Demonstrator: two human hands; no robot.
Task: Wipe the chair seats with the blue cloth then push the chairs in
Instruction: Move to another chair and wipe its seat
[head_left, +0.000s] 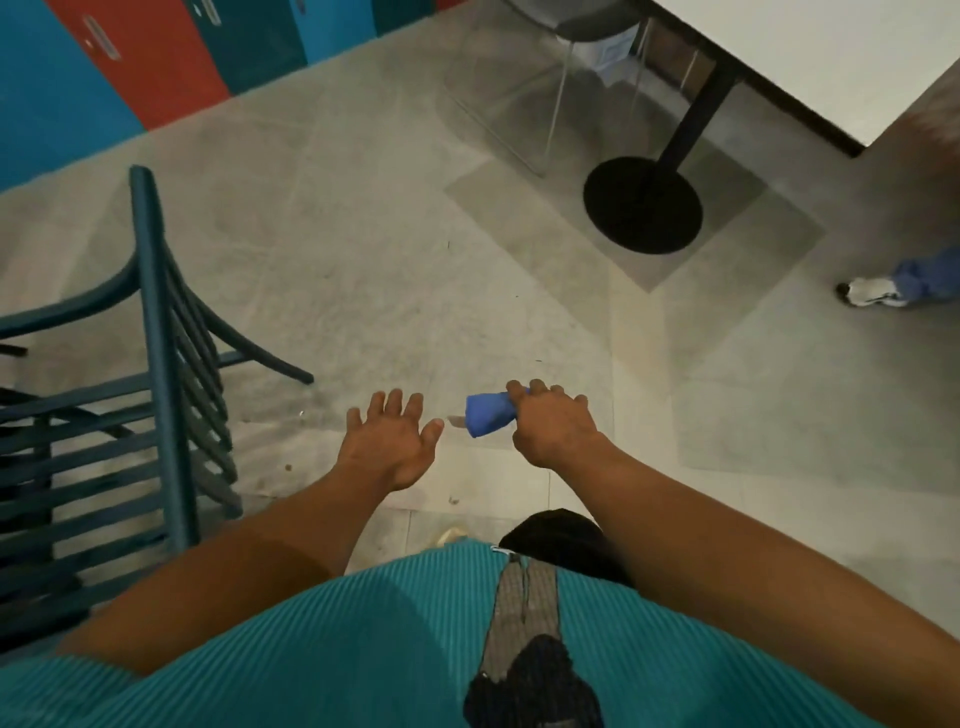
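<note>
blue cloth (487, 414) bunched in right hand (552, 429), sticking out leftward.

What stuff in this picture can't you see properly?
Head view, the only one:
- The dark teal slatted wooden chair: its seat is cut off by the left edge, so its cleanness cannot be judged.
- The folded blue cloth: partly covered by the gripping right hand.
- The white table top: cut off by the top and right edges.
- A second person: only a white shoe shows at the right edge.

Chair (156, 415) left of hands; table (841, 62) seemingly far right.
</note>
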